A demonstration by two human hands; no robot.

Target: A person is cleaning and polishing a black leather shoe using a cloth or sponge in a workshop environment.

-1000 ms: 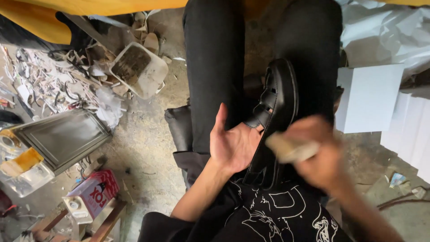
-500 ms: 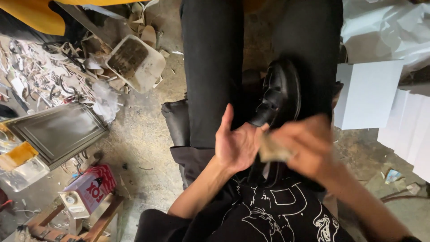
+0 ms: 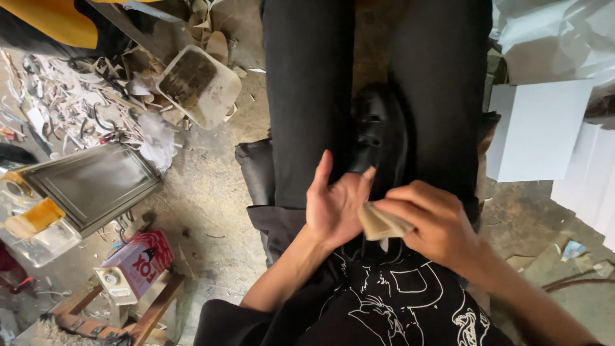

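While the black shoe lay in the lap between the two black-trousered thighs, toe pointing away from the body, the work looked to be at the wiping stage — a pause between strokes rather than a stroke itself. The left hand was spread open, thumb raised and fingers fanned, holding nothing; its fingertips lay against the heel end of the shoe, steadying it. The right hand was closed in a pinch on a small folded tan cloth, which sat just beside the left palm and just short of the shoe's back. By my reading, the next move called for the cloth to be carried forward onto the leather while the left hand kept the shoe from rolling.

Against the frame a second before, the shoe sat higher in view and more squarely between the legs, the right hand had drawn in from the right toward the left palm — the cloth now nearly touching it — and the white boxes and metal tray had shifted with the head
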